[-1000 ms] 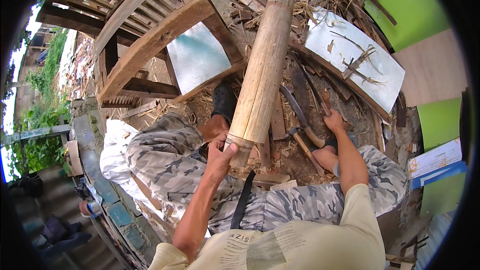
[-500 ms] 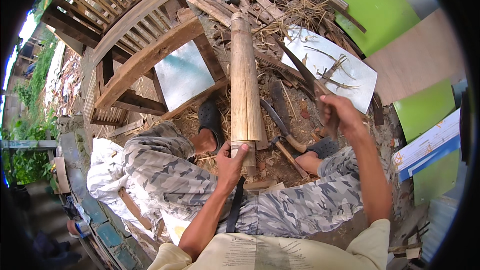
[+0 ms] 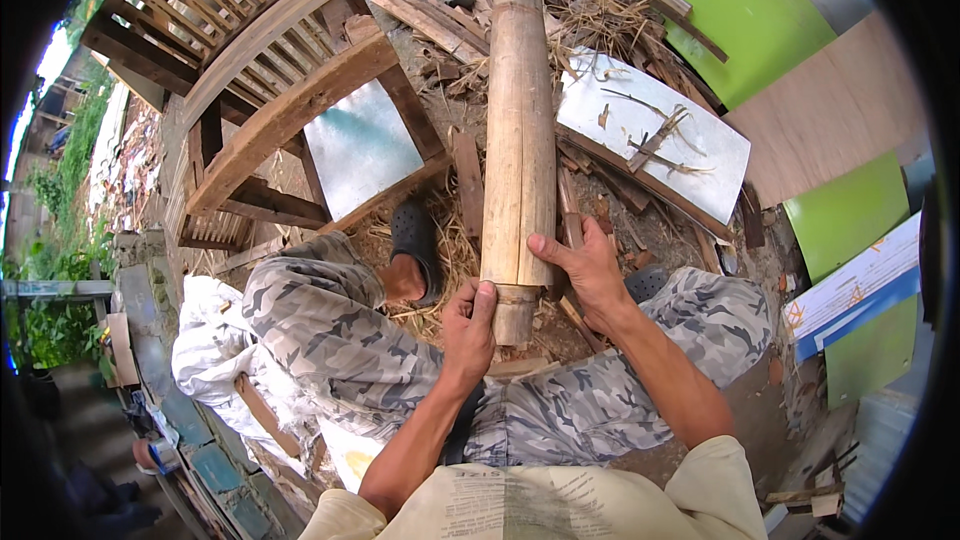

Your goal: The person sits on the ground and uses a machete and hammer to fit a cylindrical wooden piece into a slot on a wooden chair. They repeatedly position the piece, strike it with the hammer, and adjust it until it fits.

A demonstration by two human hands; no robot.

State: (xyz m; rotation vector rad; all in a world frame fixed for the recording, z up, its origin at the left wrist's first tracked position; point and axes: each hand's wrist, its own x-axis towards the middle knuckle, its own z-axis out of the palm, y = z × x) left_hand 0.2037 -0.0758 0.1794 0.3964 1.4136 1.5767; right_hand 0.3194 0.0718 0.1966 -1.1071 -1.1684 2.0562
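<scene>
A thick, pale bamboo tube stands lengthwise in front of me between my legs, a lengthwise crack in its side and a narrower stub at its near end. My left hand is closed round that near end, thumb along its left side. On the tube's right side lies the thumb of my right hand. Its fingers curl round a brown strip, apparently part of the machete, beside the tube. Most of the machete's blade is hidden.
A slatted wooden chair stands at the left. White board with twigs lies to the right, near green sheets. Scrap wood and straw litter the ground. A wooden tool handle lies under my right hand.
My right hand has come down and left with the machete to the bamboo's side, its thumb now on the tube. The bamboo has shifted right and toward the far side, its far end higher.
</scene>
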